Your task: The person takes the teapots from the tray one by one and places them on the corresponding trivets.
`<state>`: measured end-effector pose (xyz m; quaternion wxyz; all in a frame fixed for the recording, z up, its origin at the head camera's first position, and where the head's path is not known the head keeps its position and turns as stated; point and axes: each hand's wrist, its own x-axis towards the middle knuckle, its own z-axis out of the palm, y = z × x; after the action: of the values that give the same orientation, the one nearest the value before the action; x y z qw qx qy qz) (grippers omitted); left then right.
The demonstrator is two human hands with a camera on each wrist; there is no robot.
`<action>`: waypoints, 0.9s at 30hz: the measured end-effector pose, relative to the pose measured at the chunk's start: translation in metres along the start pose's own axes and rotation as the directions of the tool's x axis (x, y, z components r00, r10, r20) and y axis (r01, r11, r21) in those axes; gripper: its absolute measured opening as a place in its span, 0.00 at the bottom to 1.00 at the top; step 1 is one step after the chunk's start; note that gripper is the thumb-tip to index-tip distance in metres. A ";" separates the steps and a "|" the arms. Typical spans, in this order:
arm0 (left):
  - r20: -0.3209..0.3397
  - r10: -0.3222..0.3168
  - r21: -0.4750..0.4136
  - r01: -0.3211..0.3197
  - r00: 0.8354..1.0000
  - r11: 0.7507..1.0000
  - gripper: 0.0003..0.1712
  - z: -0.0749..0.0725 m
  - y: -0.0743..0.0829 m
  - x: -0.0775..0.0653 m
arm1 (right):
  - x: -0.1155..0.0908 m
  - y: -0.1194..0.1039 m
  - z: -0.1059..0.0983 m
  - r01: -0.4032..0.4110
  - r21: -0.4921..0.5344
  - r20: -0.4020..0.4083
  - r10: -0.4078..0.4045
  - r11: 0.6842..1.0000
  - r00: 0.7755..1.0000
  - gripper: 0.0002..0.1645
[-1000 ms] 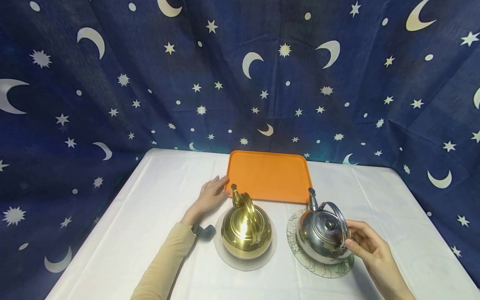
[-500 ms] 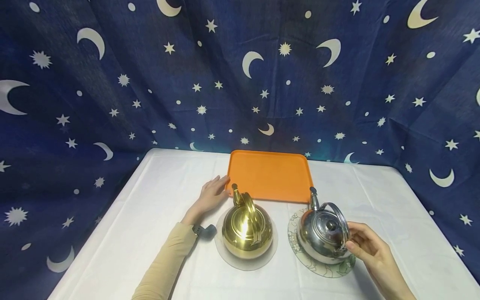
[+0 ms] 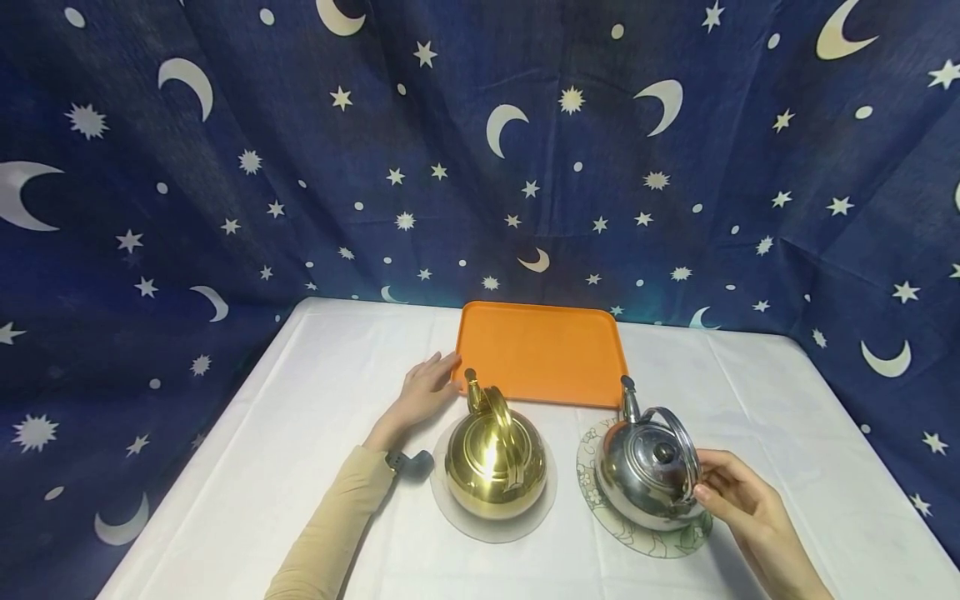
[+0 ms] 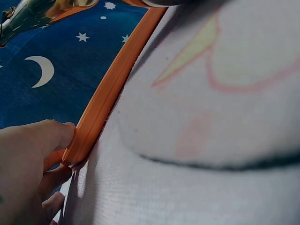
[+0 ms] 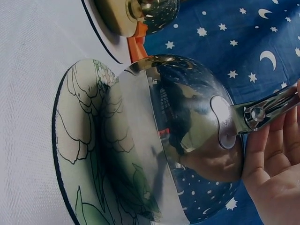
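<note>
My left hand [image 3: 427, 390] is at the left edge of an orange tray [image 3: 540, 350]. In the left wrist view, the thumb lies on the rim of the tray [image 4: 112, 84] and fingers curl under its corner. On the right, my right hand [image 3: 742, 498] pinches the upright handle of a shiny silver kettle [image 3: 637, 475] between thumb and fingers. This kettle stands upright on a round, leaf-patterned mat [image 3: 667, 545], its spout toward the tray. A gold kettle [image 3: 491, 467] sits between my hands on a plain pale round mat [image 3: 487, 533], untouched.
A white cloth covers the table [image 3: 300, 417]. Behind and around it hangs a dark blue curtain [image 3: 450, 125] with moons and stars. Both kettle spouts reach close to the tray's near edge. A dark wrist device [image 3: 412, 465] sits on my left wrist beside the gold kettle's mat.
</note>
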<state>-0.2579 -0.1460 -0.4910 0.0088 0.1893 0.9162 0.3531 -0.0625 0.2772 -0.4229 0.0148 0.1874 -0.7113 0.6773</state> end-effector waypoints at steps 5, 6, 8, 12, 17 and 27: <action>-0.002 0.002 -0.009 -0.002 1.000 1.000 0.32 0.000 0.000 0.000 | -0.001 0.000 -0.001 0.001 0.004 0.002 -0.001 1.000 1.000 0.23; -0.001 0.002 -0.009 -0.002 1.000 1.000 0.32 0.000 -0.001 0.000 | -0.001 0.000 -0.002 -0.001 0.000 -0.001 0.001 1.000 1.000 0.23; 0.002 0.001 -0.006 -0.001 1.000 1.000 0.32 0.001 -0.001 0.001 | -0.002 0.000 -0.003 -0.004 -0.008 -0.002 0.004 1.000 1.000 0.23; 0.003 0.004 0.001 -0.004 1.000 1.000 0.32 0.001 -0.002 0.002 | -0.002 0.000 -0.004 0.001 -0.008 -0.005 -0.001 1.000 1.000 0.23; 0.007 0.005 0.005 -0.005 1.000 1.000 0.32 0.002 -0.002 0.004 | -0.002 -0.001 -0.006 0.002 -0.007 -0.022 -0.002 1.000 1.000 0.23; 0.012 -0.007 -0.018 0.007 1.000 1.000 0.33 0.002 0.002 0.005 | -0.001 0.002 -0.014 -0.028 -0.001 -0.066 0.028 1.000 0.997 0.22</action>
<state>-0.2614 -0.1413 -0.4909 0.0172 0.1883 0.9135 0.3602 -0.0657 0.2911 -0.4235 0.0287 0.1549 -0.7137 0.6825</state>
